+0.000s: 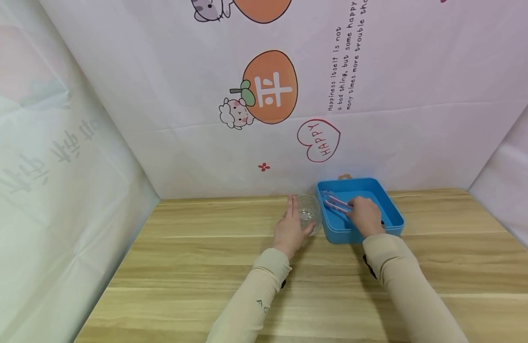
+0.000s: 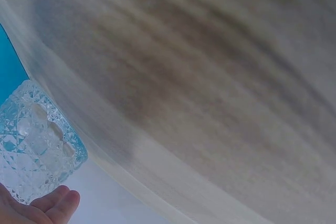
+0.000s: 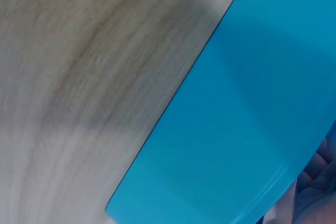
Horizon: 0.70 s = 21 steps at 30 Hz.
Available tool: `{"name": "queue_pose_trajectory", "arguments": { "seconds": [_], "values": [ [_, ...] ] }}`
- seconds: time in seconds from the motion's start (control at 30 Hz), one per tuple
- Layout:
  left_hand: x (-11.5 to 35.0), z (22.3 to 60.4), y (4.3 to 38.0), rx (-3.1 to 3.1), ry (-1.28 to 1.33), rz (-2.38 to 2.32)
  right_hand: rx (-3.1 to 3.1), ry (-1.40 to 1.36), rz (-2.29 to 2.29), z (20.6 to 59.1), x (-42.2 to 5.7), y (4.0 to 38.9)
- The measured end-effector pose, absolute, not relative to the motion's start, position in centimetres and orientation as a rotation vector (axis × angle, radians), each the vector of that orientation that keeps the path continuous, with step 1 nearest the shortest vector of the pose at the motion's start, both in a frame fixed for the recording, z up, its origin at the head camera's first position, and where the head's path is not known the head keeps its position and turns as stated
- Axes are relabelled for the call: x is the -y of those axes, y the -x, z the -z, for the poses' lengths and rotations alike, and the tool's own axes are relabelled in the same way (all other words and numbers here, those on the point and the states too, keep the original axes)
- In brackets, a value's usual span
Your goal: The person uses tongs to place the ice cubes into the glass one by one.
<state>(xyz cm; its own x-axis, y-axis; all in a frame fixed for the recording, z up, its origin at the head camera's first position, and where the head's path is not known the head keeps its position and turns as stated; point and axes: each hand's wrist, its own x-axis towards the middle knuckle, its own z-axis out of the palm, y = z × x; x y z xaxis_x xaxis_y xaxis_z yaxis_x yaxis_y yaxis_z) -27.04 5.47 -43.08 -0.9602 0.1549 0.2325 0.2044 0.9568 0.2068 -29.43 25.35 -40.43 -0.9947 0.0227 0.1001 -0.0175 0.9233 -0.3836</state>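
My left hand (image 1: 288, 232) is at the clear cut-glass cup (image 1: 307, 215), fingers along its left side and thumb at its near side. The faceted wall of the glass cup (image 2: 39, 145) shows large in the left wrist view, with fingertips (image 2: 60, 205) beside it. Just right of the cup stands an open blue box (image 1: 335, 237). Over its inside, my right hand (image 1: 365, 216) grips a pair of pink tongs (image 1: 337, 204) by the near end, and their tips point left. In the right wrist view the box wall (image 3: 226, 129) hides most of that hand.
The box and cup stand near the back of the wood-grain table (image 1: 195, 267), close to a printed white cloth backdrop (image 1: 195, 157). Another cloth (image 1: 54, 190) hangs at the left. A small dark thing (image 1: 382, 223) shows in the box beside the right hand.
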Motion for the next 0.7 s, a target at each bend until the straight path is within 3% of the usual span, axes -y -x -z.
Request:
{"name": "queue_pose_trajectory", "arguments": {
  "seconds": [0.7],
  "values": [
    [-5.6,42.9,26.9,2.903,0.266,0.389,2.902,-0.009,-0.65,38.1,-27.1,28.3]
  ]
}}
